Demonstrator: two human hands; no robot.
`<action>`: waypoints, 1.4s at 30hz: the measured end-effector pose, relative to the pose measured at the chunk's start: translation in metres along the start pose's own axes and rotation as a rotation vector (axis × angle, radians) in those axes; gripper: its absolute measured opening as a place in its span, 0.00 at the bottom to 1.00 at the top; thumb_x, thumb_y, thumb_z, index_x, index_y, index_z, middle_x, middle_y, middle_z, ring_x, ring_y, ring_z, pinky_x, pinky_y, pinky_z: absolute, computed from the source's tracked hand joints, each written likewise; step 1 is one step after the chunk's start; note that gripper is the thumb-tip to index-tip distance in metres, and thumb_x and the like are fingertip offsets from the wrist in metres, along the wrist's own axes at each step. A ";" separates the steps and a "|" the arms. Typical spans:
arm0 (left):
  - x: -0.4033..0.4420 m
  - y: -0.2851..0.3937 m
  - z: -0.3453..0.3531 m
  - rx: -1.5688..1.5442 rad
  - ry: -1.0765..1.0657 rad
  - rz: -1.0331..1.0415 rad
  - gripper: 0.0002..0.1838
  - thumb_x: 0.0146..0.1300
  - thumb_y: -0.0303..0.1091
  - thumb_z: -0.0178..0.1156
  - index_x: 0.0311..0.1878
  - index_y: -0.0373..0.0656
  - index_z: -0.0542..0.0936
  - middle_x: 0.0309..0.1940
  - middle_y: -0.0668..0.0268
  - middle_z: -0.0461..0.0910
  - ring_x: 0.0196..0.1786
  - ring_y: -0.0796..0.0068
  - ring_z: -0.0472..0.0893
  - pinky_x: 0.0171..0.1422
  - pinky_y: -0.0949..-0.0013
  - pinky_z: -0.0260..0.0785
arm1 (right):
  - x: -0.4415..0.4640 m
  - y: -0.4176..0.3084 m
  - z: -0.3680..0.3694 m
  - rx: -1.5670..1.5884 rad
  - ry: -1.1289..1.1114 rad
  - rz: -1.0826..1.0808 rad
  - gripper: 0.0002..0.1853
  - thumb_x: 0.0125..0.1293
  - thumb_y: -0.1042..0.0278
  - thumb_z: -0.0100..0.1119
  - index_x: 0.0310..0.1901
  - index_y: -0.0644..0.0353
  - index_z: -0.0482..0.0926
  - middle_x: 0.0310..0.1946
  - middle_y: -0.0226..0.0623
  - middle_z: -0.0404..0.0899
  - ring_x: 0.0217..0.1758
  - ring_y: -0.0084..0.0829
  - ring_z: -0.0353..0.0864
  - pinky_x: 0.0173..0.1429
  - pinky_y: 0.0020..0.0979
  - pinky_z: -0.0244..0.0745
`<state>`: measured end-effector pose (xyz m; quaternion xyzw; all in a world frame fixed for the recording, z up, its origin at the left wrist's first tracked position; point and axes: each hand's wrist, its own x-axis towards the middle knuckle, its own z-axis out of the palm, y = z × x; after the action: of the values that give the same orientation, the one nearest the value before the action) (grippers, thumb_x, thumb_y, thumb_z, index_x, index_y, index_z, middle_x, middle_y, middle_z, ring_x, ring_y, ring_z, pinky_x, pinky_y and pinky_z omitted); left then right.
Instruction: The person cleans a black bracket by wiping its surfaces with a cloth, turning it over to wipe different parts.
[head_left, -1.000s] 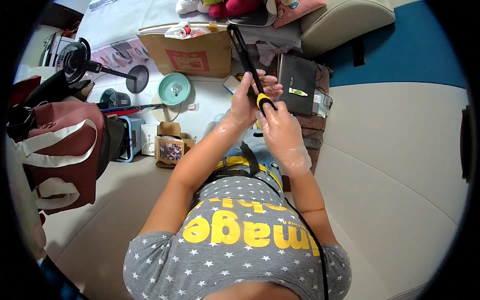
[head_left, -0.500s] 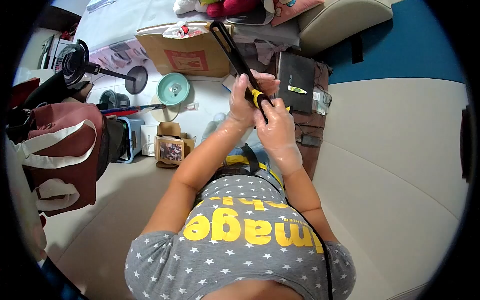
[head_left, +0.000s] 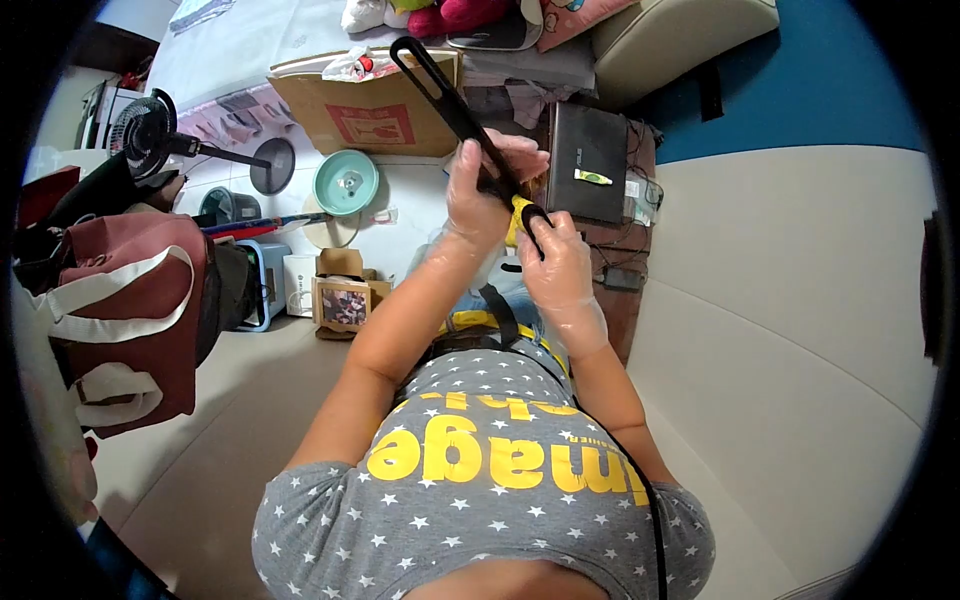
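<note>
left hand (head_left: 480,200), loosely spread, cradles a black tool (head_left: 455,112); right hand (head_left: 560,270), fingers curled, pinches its near end; laptop (head_left: 590,150) beyond right hand.

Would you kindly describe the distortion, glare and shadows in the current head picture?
Head view: black, rounded borders suggest wide-angle distortion; head view: faint glints on the clear glove over the right hand; head view: soft shadow on the beige surface beside the maroon bag.

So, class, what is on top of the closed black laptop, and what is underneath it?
A small green-and-yellow item lies on the laptop's lid. A brown surface shows around its edge; whatever is directly beneath is covered.
</note>
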<state>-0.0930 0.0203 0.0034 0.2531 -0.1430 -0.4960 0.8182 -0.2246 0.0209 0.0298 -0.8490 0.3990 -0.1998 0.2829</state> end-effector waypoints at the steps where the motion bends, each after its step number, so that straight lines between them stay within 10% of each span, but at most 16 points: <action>1: 0.002 0.002 0.000 -0.033 0.018 0.011 0.23 0.62 0.57 0.49 0.40 0.44 0.72 0.38 0.57 0.79 0.43 0.59 0.79 0.54 0.55 0.69 | -0.003 0.002 0.001 0.019 0.000 0.029 0.12 0.55 0.70 0.59 0.40 0.65 0.78 0.34 0.45 0.72 0.36 0.50 0.76 0.38 0.43 0.71; 42: -0.006 -0.018 0.000 -0.027 -0.047 0.024 0.23 0.65 0.56 0.45 0.48 0.44 0.68 0.48 0.59 0.74 0.56 0.59 0.73 0.67 0.52 0.60 | 0.034 -0.029 -0.005 -0.096 0.021 0.135 0.17 0.53 0.65 0.55 0.45 0.62 0.78 0.42 0.45 0.76 0.38 0.49 0.78 0.44 0.44 0.73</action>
<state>-0.1086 0.0191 -0.0067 0.2286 -0.1584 -0.4937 0.8239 -0.1910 0.0078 0.0565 -0.8307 0.4671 -0.1699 0.2506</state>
